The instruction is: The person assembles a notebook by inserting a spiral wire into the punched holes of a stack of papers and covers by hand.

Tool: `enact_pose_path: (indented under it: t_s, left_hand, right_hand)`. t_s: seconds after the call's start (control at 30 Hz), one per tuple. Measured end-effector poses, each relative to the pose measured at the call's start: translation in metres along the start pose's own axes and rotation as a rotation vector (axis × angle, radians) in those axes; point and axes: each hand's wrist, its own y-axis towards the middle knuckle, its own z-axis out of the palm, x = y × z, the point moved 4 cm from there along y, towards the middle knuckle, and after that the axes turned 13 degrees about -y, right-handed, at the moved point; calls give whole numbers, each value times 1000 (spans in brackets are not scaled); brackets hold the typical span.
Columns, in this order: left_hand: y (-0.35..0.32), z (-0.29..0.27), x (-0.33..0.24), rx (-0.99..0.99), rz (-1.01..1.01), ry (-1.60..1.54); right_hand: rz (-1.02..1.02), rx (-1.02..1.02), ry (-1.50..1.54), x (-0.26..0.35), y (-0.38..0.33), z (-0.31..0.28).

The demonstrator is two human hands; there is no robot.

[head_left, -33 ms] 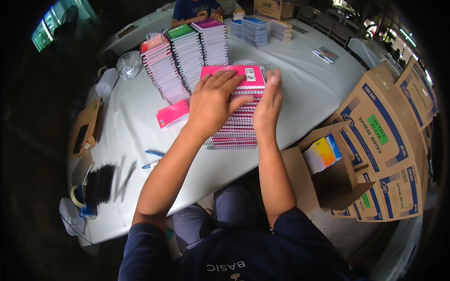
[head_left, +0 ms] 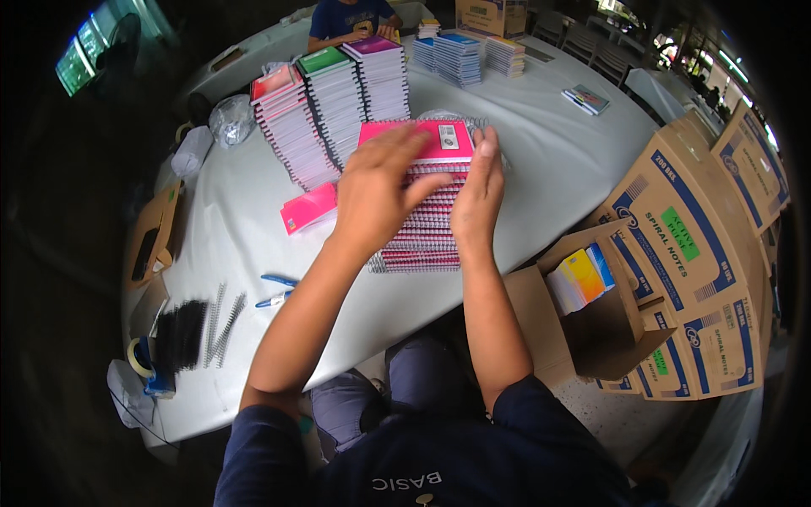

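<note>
A tall stack of pink spiral notebooks (head_left: 427, 228) stands on the white table (head_left: 557, 169) right in front of me. My left hand (head_left: 380, 190) lies on its top and left side with fingers spread. My right hand (head_left: 480, 190) is pressed flat against the stack's right edge, fingers pointing up. Neither hand closes around anything. A loose pink notebook (head_left: 308, 209) lies just left of the stack.
Three tall notebook stacks (head_left: 334, 106) stand behind. Blue pliers (head_left: 274, 291), black binding coils (head_left: 182, 334) and a tape roll (head_left: 135, 355) lie near left. Cardboard boxes (head_left: 693, 245) are at the right, one open box (head_left: 591, 321) holding colourful notebooks. Another person (head_left: 346, 17) sits across.
</note>
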Motion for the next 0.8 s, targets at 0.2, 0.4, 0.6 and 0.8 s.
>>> enact_pose_path:
  t_s: [0.2, 0.4, 0.6, 0.8]
  left_hand:
    - [-32, -11, 48, -539, -470, -122]
    - [-44, -16, 63, -742, -491, -572]
    - [-99, -37, 194, 19, -536, 250]
    - [-188, -43, 170, 237, -610, 339]
  right_hand:
    - [-123, -205, -116, -4, -9, 7]
    - [-245, -311, -30, -12, -15, 1]
    - [-601, -356, -227, 14, -41, -20]
    - [239, 485, 371, -24, -140, 17]
